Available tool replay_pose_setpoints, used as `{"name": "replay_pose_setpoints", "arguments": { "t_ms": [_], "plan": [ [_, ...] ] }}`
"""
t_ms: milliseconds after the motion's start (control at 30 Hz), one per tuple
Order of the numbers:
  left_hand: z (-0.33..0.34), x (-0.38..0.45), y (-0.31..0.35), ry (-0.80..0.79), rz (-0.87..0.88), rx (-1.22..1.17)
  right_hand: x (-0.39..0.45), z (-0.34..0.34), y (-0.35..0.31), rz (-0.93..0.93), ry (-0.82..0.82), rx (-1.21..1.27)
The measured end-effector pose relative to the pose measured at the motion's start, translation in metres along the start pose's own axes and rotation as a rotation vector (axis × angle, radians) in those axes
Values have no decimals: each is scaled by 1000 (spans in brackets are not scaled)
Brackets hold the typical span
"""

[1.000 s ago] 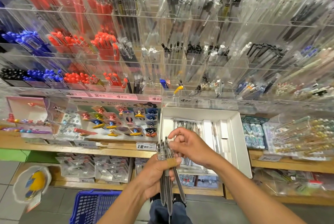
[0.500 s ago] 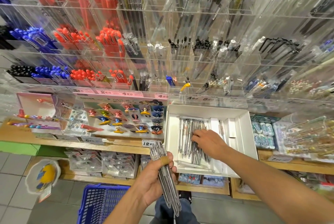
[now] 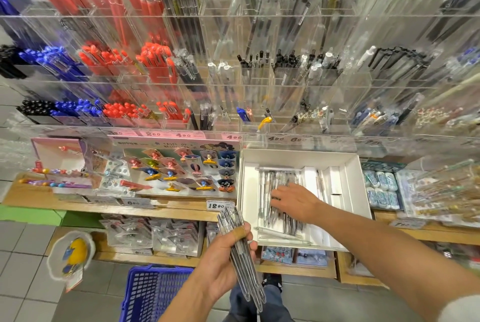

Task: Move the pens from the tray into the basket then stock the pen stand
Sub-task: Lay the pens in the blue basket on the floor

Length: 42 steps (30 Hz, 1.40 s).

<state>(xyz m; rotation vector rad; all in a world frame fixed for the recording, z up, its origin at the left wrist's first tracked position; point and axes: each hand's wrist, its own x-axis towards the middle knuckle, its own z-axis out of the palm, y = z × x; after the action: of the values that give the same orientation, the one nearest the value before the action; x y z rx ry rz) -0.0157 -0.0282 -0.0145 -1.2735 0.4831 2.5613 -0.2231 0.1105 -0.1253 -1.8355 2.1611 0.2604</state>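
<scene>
Pen stand (image 3: 259, 62): a clear wall of small compartments in three tiers is seen above the shelf. Blue, black and red pens are packed in the left compartments; clear, black and white ones fill the middle and right. The count is too blurred to take.

Wooden shelf (image 3: 168, 208): one white tray (image 3: 353, 191) is set at its front edge, right of middle, overhanging slightly. A loose pile of clear pens (image 3: 267, 191) is held in the tray's left half; the number cannot be told. White dividers are seen in the right half.

One blue basket (image 3: 150, 293) is seen on the tiled floor below the shelf's front edge; only part shows, its contents unseen.

Left hand (image 3: 223, 262): fingers and thumb are curled round a bundle of clear pens (image 3: 244, 256), roughly half a dozen, bound by a tan band, held in front of the shelf edge.

Right hand (image 3: 296, 202): laid on the pile in the tray, fingers spread and nearly straight.
</scene>
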Motion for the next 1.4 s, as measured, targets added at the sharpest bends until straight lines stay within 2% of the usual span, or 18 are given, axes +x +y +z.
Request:
{"name": "replay_pose_setpoints", "arguments": {
  "t_ms": [67,133,233,300,400,467,567,633,733,833,933,1000,1200,1300,1400],
  "plan": [
    [0,-1,1,-3,9,-1,0,-9,-3,43,43,75],
    [1,-2,5,-4,22,-7,-4,-27,-11,166,128,266],
    [3,-1,10,9,53,11,-21,-63,-41,447,296,880],
    [4,1,14,2,71,34,-36,-81,-67,526,349,1261],
    [7,7,13,-56,83,27,-53,-98,-105,530,289,1509],
    [9,11,9,-82,56,18,-55,-100,-124,578,322,1524],
    [9,19,0,-23,41,27,-55,-100,-137,684,385,1463],
    [7,23,-1,37,40,37,-55,-100,-134,691,362,1507],
    [7,21,1,12,42,130,-52,-91,-113,699,329,1557],
    [7,20,2,32,65,77,-44,-57,-72,985,400,1253],
    [9,16,2,56,62,73,-33,-22,-43,1123,192,977],
    [11,13,3,74,57,86,-24,-8,-35,1142,54,861],
    [12,12,4,78,67,108,-6,-5,-29,1162,-49,725],
    [11,14,5,78,67,117,-15,-17,-29,1122,-7,771],
    [13,17,9,81,83,110,-36,-42,-37,996,172,1006]
  ]
}}
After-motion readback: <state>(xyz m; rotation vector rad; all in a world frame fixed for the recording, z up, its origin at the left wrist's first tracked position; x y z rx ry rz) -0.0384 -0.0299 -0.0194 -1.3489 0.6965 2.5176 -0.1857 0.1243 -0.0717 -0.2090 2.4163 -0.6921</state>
